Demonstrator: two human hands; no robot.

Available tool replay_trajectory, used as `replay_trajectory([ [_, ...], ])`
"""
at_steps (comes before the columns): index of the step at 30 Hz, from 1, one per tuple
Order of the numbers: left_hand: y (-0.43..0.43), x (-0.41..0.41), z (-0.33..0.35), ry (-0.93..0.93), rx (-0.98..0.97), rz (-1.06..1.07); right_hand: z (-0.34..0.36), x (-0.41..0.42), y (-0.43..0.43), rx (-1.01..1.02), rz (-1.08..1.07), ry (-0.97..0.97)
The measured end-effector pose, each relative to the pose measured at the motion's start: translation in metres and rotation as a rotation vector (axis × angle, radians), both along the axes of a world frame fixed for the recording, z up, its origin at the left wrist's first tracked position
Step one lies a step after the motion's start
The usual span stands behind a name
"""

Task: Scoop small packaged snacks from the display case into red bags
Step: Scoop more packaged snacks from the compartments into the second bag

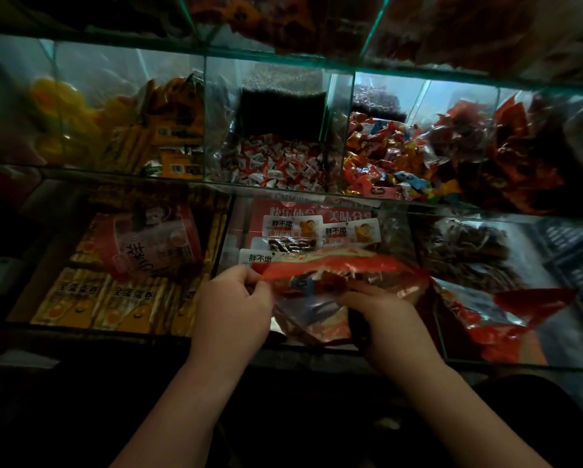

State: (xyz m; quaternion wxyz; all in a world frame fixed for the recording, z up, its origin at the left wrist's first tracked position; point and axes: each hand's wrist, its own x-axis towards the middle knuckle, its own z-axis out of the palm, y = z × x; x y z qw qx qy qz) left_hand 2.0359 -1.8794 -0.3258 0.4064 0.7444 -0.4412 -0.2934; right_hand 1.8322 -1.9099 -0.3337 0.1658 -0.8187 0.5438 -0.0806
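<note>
The red bag [334, 268] is being held at the front of the display case [283, 189], over its lower middle compartment. This is apparently so that its mouth is being kept spread toward the white-labelled snack packets [293, 228] lying further back in that compartment, ready for filling. The bag's left rim is being pinched by the left hand [232, 298], thumb and fingers curled onto the plastic. Its right side is being gripped by the right hand [381, 319], whose fingers are being wrapped round the crumpled body, though how far they are closing underneath cannot be told. Both forearms are being stretched forward across the near edge of the case. A few packets are seemingly being carried inside the held bag already. A second red bag [506, 315] is lying untouched in the lower right compartment of the case.
</note>
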Motion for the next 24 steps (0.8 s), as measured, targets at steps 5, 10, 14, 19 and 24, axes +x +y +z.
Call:
replay_trajectory([
  [5, -0.003, -0.003, -0.005, -0.006, 0.016, 0.000, -0.028, 0.013, -0.005, -0.006, -0.095, -0.088],
  [10, -0.015, 0.008, 0.001, -0.105, 0.020, 0.007, -0.045, 0.028, -0.001, -0.025, -0.373, -0.554],
  [14, -0.024, 0.017, 0.009, -0.194, 0.052, -0.020, -0.045, 0.030, -0.007, 0.036, -0.477, -0.624],
  [19, -0.028, 0.016, 0.012, -0.252, 0.049, -0.044, -0.038, 0.029, -0.006, 0.079, -0.427, -0.587],
  [24, -0.031, 0.009, 0.008, -0.244, 0.028, -0.061, -0.050, 0.030, -0.010, 0.163, -0.396, -0.606],
])
